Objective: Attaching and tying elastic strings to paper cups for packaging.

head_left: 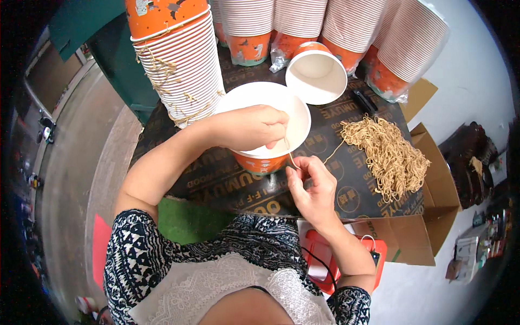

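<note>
The left hand (246, 127) steadies a light, easily crushed orange paper bowl (265, 157) by its rim on the dark board (227, 184), both hands pinching 1 thin, limp twine string (291, 157), best held near its end, right hand (313, 189) below.

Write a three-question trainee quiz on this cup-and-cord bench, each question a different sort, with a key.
1. True or false: the left hand rests on the rim of the upright paper cup.
2. Which side of the board is the heap of tan cords on? A) the person's left B) the person's right C) inside the cup
3. Fill in: the right hand pinches a thin tan ____ by the cup.

Key: 1 true; 2 B; 3 cord.
</note>
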Available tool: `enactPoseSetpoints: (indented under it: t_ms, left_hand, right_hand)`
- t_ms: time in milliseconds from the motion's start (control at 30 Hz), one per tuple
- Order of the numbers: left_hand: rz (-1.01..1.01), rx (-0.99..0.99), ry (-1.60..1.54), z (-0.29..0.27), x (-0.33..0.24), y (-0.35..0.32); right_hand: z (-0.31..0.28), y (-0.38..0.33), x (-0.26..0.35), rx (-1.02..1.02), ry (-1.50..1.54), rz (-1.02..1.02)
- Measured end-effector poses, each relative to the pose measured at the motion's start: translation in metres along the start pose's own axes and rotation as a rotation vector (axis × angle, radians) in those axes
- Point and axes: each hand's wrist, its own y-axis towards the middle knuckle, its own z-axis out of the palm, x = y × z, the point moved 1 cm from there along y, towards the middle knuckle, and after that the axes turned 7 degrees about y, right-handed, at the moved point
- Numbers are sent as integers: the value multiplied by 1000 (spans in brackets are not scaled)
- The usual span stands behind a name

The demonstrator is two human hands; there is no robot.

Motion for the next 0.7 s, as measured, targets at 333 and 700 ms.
enactPoseSetpoints:
  t_ms: [333, 700]
  left_hand:
    - [-86, -149, -615, 17, -14, -12]
    - [-4, -18, -707, 20, -11, -7]
  right_hand:
    - [4, 3, -1, -11, 54, -47]
    - [-38, 18, 20, -2, 178, -21]
